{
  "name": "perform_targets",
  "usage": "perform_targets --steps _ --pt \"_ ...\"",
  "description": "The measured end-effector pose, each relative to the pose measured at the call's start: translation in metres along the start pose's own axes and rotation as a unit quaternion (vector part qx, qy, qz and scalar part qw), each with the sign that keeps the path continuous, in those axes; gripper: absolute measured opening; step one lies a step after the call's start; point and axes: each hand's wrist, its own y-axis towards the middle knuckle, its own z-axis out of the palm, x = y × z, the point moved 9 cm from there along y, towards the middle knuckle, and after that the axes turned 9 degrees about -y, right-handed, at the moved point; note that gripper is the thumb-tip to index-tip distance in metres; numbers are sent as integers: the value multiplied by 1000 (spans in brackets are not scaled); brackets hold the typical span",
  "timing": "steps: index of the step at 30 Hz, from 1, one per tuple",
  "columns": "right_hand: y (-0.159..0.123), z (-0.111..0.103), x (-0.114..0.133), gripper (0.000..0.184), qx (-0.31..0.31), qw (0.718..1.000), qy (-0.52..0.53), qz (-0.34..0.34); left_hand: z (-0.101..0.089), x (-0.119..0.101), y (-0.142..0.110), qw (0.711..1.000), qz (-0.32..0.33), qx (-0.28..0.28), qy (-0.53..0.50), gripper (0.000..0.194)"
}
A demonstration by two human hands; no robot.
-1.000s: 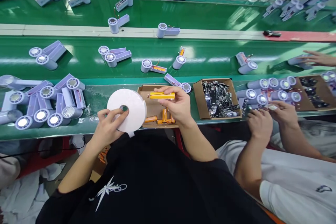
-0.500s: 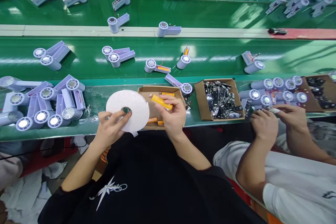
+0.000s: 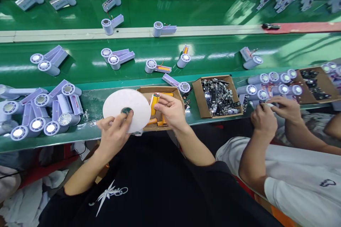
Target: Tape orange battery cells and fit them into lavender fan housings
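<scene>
My left hand (image 3: 115, 132) grips a wide white roll of tape (image 3: 119, 103), with fingers at the hole in its middle. In my right hand (image 3: 172, 111) is an orange battery cell (image 3: 154, 104), pinched near its upper end and standing nearly upright beside the roll's right edge. A small white patch shows on the cell's top. Below the cell lies a shallow cardboard box (image 3: 141, 89) with several more orange battery cells (image 3: 152, 121) inside. The roll covers the box's left part.
Lilac fan housings (image 3: 37, 124) crowd the bench at left. A carton of circuit boards (image 3: 221, 95) stands right of my box. A co-worker's hands (image 3: 266, 117) work farther right. More housings (image 3: 114, 60) lie on the green belt (image 3: 87, 74) ahead.
The battery cell in my right hand has swung from slanting to nearly upright and sits against the roll's edge. My view has shifted slightly, and the left hand keeps its hold on the roll.
</scene>
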Motion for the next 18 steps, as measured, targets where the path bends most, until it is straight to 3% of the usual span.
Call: perform_targets --steps 2,4,6,8,10,12,16,18 --pt "3 -33 24 52 -83 994 22 -73 3 -2 -15 998 -40 22 -30 85" --pt "-1 -85 56 41 -187 967 26 -172 6 16 -35 995 -72 57 -44 77" --pt "-8 -133 74 36 -253 942 27 -221 9 56 -49 989 -99 101 -37 69" --pt "-8 -155 72 39 -239 950 25 -199 16 100 -46 982 -105 152 -41 67" --pt "-7 -152 61 41 -202 963 32 -175 26 136 -19 977 -114 168 -59 62" --pt "-5 -133 53 40 -181 965 53 -183 39 161 35 978 -144 137 -55 51" --pt "10 -81 54 43 -146 964 80 -208 97 169 169 983 -150 110 -10 56" --pt "14 -67 58 43 -127 969 64 -201 131 165 217 983 -118 140 3 53"
